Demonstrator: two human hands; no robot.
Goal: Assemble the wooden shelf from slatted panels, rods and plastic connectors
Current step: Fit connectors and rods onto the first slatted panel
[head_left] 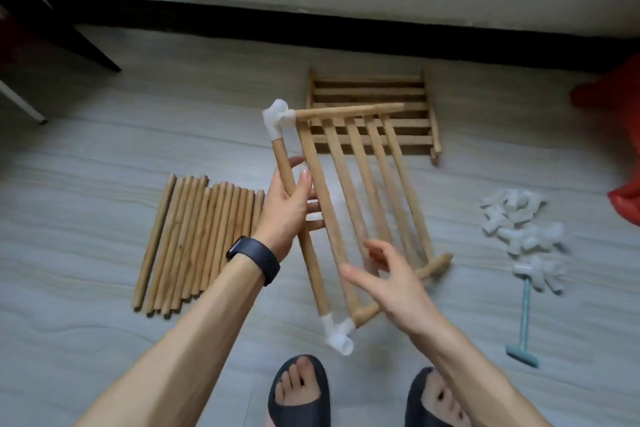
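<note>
Nearest, a white connector (pixel 337 333) caps the lower corner of the slatted panel (pixel 363 184), just below the right hand (pixel 391 277). That hand's fingers are spread loose by the panel's end rail; contact is unclear. The left hand (pixel 284 211) curls around the side rod (pixel 282 163), which runs up to a second connector (pixel 278 116). One side looks framed. The next move likely needs a piece from the connector pile (pixel 523 232), right of the right hand.

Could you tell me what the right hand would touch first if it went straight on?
Probably the right hand meets the held slatted panel just ahead of it; depth is unclear.
</note>
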